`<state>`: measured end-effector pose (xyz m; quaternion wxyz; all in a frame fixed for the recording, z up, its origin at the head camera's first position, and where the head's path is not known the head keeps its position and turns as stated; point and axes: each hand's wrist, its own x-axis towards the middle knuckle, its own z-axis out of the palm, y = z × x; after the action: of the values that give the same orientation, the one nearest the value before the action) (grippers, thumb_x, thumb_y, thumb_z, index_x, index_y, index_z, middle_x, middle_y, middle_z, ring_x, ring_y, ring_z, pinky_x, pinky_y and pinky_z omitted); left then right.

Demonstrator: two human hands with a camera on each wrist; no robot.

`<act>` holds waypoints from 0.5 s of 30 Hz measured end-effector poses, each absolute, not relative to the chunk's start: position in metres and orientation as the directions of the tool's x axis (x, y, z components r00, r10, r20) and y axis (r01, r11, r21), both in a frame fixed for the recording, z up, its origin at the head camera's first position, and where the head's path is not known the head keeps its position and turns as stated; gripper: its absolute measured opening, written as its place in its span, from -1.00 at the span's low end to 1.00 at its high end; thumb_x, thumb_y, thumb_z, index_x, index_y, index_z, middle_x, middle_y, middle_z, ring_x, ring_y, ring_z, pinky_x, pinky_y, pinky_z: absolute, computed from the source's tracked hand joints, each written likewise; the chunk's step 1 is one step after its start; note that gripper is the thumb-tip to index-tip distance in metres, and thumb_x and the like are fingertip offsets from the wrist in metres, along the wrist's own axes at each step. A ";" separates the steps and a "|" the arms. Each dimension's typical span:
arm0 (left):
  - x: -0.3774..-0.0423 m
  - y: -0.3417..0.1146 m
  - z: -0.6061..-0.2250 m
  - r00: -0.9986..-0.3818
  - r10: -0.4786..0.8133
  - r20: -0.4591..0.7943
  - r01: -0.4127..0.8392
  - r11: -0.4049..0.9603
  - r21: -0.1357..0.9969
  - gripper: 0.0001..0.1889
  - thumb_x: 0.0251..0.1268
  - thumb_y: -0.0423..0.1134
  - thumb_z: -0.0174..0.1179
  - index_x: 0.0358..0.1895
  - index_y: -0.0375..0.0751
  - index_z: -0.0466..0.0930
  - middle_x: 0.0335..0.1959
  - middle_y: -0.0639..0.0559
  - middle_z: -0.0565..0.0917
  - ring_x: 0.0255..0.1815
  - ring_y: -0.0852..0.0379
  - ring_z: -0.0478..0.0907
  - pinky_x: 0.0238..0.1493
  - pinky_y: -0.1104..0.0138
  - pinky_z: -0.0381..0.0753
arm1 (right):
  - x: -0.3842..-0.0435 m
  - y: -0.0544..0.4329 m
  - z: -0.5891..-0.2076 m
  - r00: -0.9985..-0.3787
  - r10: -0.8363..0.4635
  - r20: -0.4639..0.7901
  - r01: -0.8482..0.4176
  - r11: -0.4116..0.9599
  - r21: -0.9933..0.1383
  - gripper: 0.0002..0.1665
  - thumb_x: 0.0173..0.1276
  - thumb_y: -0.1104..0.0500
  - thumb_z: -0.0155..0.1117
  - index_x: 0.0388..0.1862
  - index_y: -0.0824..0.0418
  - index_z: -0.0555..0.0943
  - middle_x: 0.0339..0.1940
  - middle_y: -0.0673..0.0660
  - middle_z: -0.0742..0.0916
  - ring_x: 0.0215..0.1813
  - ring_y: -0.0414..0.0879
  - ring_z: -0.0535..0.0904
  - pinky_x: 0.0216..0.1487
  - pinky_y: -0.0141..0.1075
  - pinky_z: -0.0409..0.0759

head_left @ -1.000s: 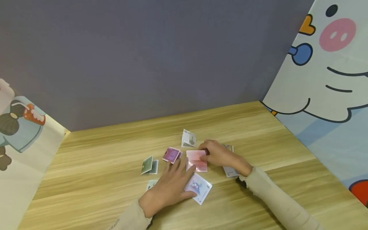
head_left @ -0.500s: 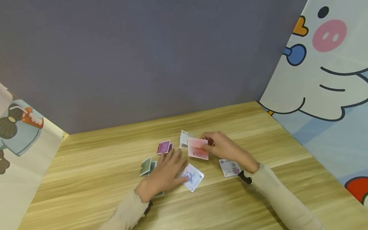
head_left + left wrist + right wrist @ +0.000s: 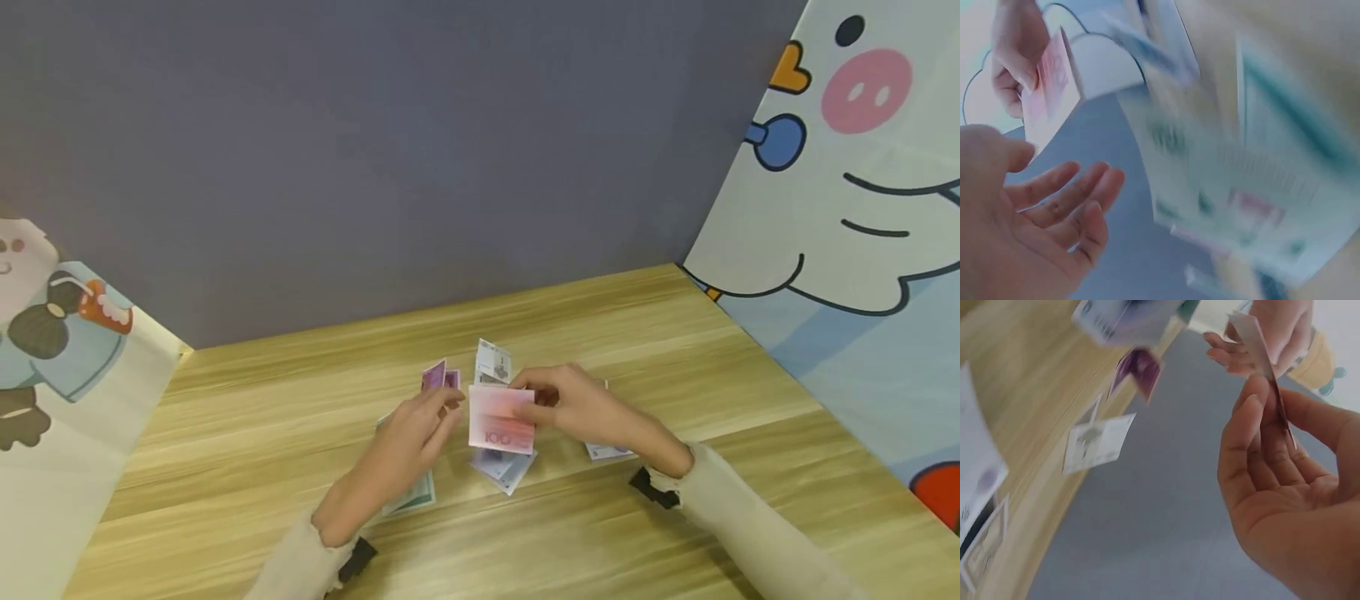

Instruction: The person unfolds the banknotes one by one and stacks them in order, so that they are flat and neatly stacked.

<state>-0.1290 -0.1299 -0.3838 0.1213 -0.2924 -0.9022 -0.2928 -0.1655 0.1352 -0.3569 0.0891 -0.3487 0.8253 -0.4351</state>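
One pink-red, near-square paper note (image 3: 495, 419), printed "100", is pinched at its side by the right hand (image 3: 576, 402) and held between both hands; its numeral edge is turned toward the person, its long axis unclear. The left hand (image 3: 408, 440) is relaxed, unladen, fingers loosely curved. Beyond the hands, one folded purple paper note (image 3: 432, 377) and one folded white-grey paper note (image 3: 492, 358) are supported by the wood-grained tabletop (image 3: 300, 400).
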 end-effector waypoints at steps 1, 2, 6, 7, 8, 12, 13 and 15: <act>-0.126 -0.131 -0.384 -0.816 0.452 0.361 0.578 0.616 0.535 -0.78 0.54 -0.20 0.07 0.07 -0.19 0.58 -0.20 0.07 0.70 -0.22 0.13 0.64 -0.20 0.31 0.66 | -0.162 0.134 -0.357 -0.735 -0.662 0.149 -0.493 0.371 -0.787 -0.86 0.42 0.18 0.31 -0.08 0.09 0.70 -0.29 -0.09 0.74 -0.38 -0.17 0.65 -0.36 -0.31 0.67; -0.122 -0.131 -0.385 -0.831 0.449 0.328 0.549 0.569 0.612 -0.78 0.56 -0.18 0.04 0.07 -0.18 0.57 -0.24 0.10 0.69 -0.27 0.13 0.64 -0.25 0.34 0.66 | -0.158 0.133 -0.357 -0.727 -0.673 0.137 -0.483 0.359 -0.799 -0.85 0.41 0.18 0.31 -0.07 0.10 0.70 -0.28 -0.08 0.75 -0.36 -0.17 0.66 -0.33 -0.31 0.68; -0.107 -0.133 -0.388 -0.863 0.463 0.200 0.399 0.384 0.833 -0.79 0.58 -0.13 0.00 -0.06 -0.15 0.57 -0.34 0.07 0.67 -0.35 0.06 0.63 -0.35 0.30 0.65 | -0.146 0.128 -0.360 -0.694 -0.714 0.095 -0.459 0.337 -0.822 -0.84 0.41 0.13 0.33 -0.07 0.07 0.71 -0.26 -0.09 0.74 -0.29 -0.20 0.66 -0.21 -0.31 0.68; -0.104 -0.134 -0.390 -0.864 0.472 0.176 0.369 0.356 0.859 -0.79 0.58 -0.13 0.01 -0.13 -0.15 0.58 -0.39 0.03 0.66 -0.40 0.09 0.61 -0.38 0.31 0.64 | -0.144 0.127 -0.362 -0.686 -0.723 0.082 -0.452 0.336 -0.826 -0.85 0.40 0.11 0.33 -0.08 0.05 0.71 -0.27 -0.10 0.74 -0.28 -0.20 0.65 -0.18 -0.31 0.67; -0.101 -0.134 -0.391 -0.863 0.482 0.151 0.339 0.329 0.881 -0.79 0.57 -0.13 0.03 -0.19 -0.16 0.58 -0.41 -0.01 0.65 -0.43 0.12 0.58 -0.42 0.31 0.63 | -0.142 0.125 -0.364 -0.679 -0.731 0.066 -0.443 0.336 -0.831 -0.87 0.40 0.10 0.33 -0.11 0.02 0.70 -0.27 -0.11 0.74 -0.27 -0.21 0.65 -0.16 -0.30 0.67; -0.094 -0.138 -0.399 -0.856 0.512 0.074 0.259 0.300 0.918 -0.76 0.52 -0.17 0.10 -0.34 -0.18 0.59 -0.55 -0.23 0.54 -0.60 0.28 0.38 -0.61 0.46 0.45 | -0.136 0.121 -0.374 -0.639 -0.769 0.018 -0.428 0.336 -0.839 -0.98 0.40 0.08 0.32 -0.23 -0.08 0.68 -0.33 -0.14 0.72 -0.31 -0.21 0.60 -0.20 -0.29 0.65; -0.093 -0.138 -0.401 -0.856 0.514 0.056 0.242 0.303 0.922 -0.77 0.51 -0.18 0.10 -0.35 -0.18 0.59 -0.57 -0.25 0.53 -0.62 0.31 0.36 -0.64 0.49 0.40 | -0.135 0.121 -0.378 -0.629 -0.777 0.011 -0.428 0.334 -0.840 -0.98 0.41 0.08 0.31 -0.25 -0.07 0.67 -0.34 -0.14 0.71 -0.33 -0.22 0.59 -0.24 -0.29 0.66; -0.092 -0.138 -0.404 -0.857 0.514 0.031 0.219 0.310 0.925 -0.76 0.51 -0.20 0.11 -0.38 -0.19 0.58 -0.59 -0.29 0.51 -0.65 0.32 0.34 -0.65 0.52 0.36 | -0.135 0.119 -0.385 -0.609 -0.793 0.004 -0.430 0.326 -0.842 -0.95 0.42 0.08 0.29 -0.29 -0.06 0.65 -0.36 -0.14 0.70 -0.38 -0.25 0.57 -0.30 -0.31 0.65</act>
<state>-0.0921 -0.1384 -0.4044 -0.1364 -0.2298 -0.7979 -0.5404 -0.1350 0.1192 -0.3847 0.2106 -0.3887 0.7864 -0.4314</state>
